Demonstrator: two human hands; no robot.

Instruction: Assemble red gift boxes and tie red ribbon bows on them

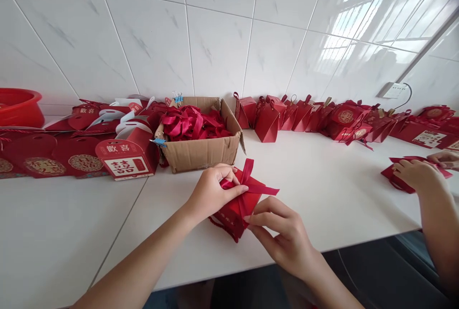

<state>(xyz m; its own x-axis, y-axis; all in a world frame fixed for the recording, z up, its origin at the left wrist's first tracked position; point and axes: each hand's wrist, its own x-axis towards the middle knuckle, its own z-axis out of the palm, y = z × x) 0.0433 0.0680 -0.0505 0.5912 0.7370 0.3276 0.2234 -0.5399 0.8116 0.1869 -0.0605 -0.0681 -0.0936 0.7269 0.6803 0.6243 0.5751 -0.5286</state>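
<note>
A small red gift box point(233, 218) lies on the white table in front of me, with a dark red cord along its lower left edge. A shiny red ribbon point(247, 170) crosses over its top, one tail standing up and another pointing right. My left hand point(211, 189) pinches the ribbon at the crossing between thumb and fingers, resting over the box's left side. At the box's right edge, my right hand point(283, 227) has thumb and fingertips closed on a ribbon end that runs down the front.
Behind the gift box stands a cardboard box point(201, 153) of loose red ribbons point(193, 122), with blue binder clips. Printed red boxes point(125, 156) line the left, near a red basin point(19, 108). Red boxes point(267, 122) stand along the wall. At right, a co-worker's hands point(416, 172) hold another red box.
</note>
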